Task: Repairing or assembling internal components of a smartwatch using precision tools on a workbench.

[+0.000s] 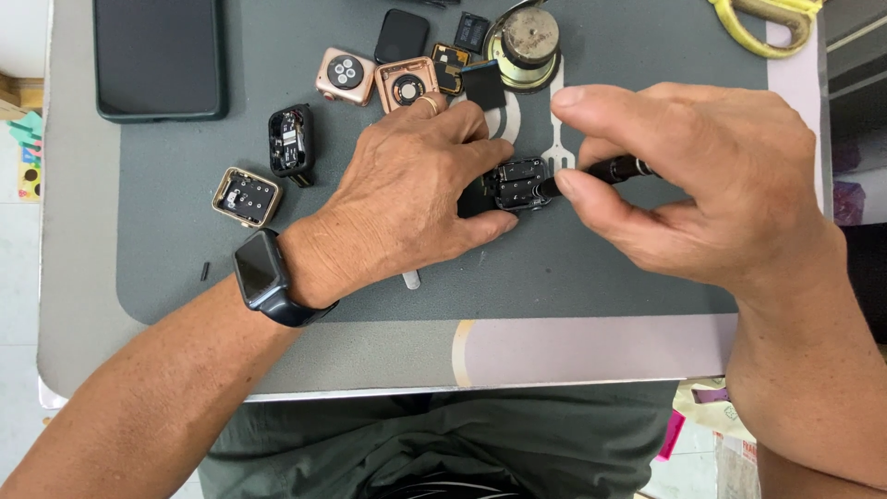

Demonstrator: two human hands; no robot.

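At the grey mat [185,231], my left hand [407,194] pins an opened black watch case [522,182] at centre; my right hand [684,176] pinches a black screwdriver [610,170] against it.

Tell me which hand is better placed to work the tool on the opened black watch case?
Right. The right hand already pinches the black tool, its tip at the opened watch case. The left hand is busy steadying that case on the grey mat.

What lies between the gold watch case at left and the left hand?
Head view: an opened black watch case lies partly between the gold watch case and the left hand; otherwise bare grey mat.
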